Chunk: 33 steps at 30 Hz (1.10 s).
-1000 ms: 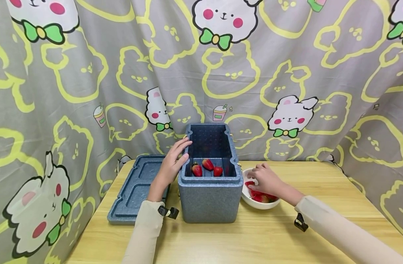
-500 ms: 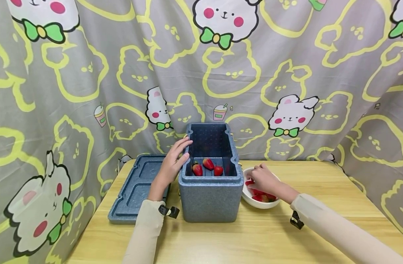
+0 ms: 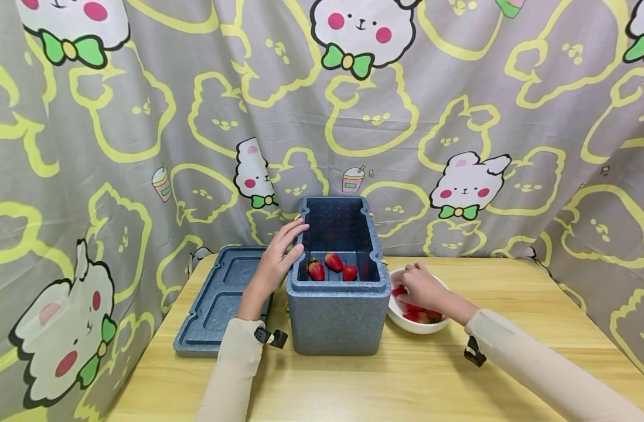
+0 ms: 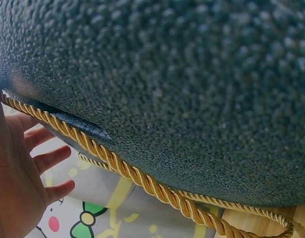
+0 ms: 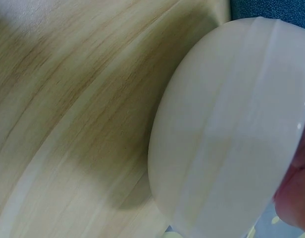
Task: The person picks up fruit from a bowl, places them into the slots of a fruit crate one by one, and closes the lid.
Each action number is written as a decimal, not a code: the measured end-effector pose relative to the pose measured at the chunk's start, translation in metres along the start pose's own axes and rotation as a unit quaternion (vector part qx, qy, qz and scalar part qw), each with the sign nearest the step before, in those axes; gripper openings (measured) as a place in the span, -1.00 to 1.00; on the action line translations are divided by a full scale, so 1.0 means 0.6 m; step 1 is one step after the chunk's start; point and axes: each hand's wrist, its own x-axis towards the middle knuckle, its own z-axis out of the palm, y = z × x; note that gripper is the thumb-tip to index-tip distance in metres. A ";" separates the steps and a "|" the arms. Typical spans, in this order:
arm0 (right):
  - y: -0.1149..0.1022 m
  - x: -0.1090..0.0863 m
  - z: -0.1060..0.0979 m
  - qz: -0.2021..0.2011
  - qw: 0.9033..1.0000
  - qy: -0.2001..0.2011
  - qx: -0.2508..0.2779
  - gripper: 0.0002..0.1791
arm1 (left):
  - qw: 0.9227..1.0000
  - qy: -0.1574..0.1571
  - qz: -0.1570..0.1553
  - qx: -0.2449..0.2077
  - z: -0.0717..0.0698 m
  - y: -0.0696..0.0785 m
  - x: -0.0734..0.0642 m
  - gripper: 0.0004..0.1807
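In the head view my left hand (image 3: 275, 261) rests against the left rim of a blue-grey foam box (image 3: 336, 322), its fingers fairly straight. The left wrist view shows its fingers spread beside a twisted gold cord (image 4: 127, 171) along the box's side. Inside the box lie three strawberries, including a middle one (image 3: 333, 262). Right of the box, my right hand (image 3: 426, 288) reaches down into a white bowl (image 3: 418, 329) with curled fingers. Red strawberries (image 3: 427, 317) show beside and below that hand. Its fingertips are largely hidden, so I cannot tell whether they pinch a strawberry.
The matching blue-grey lid (image 3: 221, 308) lies flat on the wooden table (image 3: 332, 387), left of the box and partly behind the left forearm. A grey curtain (image 3: 300, 105) with cartoon animals hangs behind and at both sides. The bowl stands close against the box.
My right hand has sunk slightly lower into the bowl and its wrist has shifted a little to the left. My left hand keeps its place on the rim.
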 end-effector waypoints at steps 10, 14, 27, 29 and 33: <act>0.004 0.000 -0.007 -0.031 0.998 0.059 0.001 -0.80 | 1.000 0.000 0.004 0.003 0.000 0.000 0.001 -0.48; 0.008 0.000 -0.011 -0.035 0.996 0.086 0.001 -0.79 | 1.000 -0.001 0.000 0.004 -0.001 0.002 0.000 -0.48; 0.017 0.001 -0.041 -0.014 0.992 0.121 0.027 -0.83 | 1.000 0.001 -0.003 0.006 0.001 -0.001 -0.001 -0.48; 0.018 0.002 -0.048 -0.008 0.991 0.128 0.025 -0.83 | 1.000 0.002 0.001 0.005 0.001 -0.002 -0.001 -0.48; 0.017 0.004 -0.063 -0.003 0.989 0.145 0.021 -0.84 | 1.000 0.003 0.004 0.005 0.001 -0.002 0.000 -0.47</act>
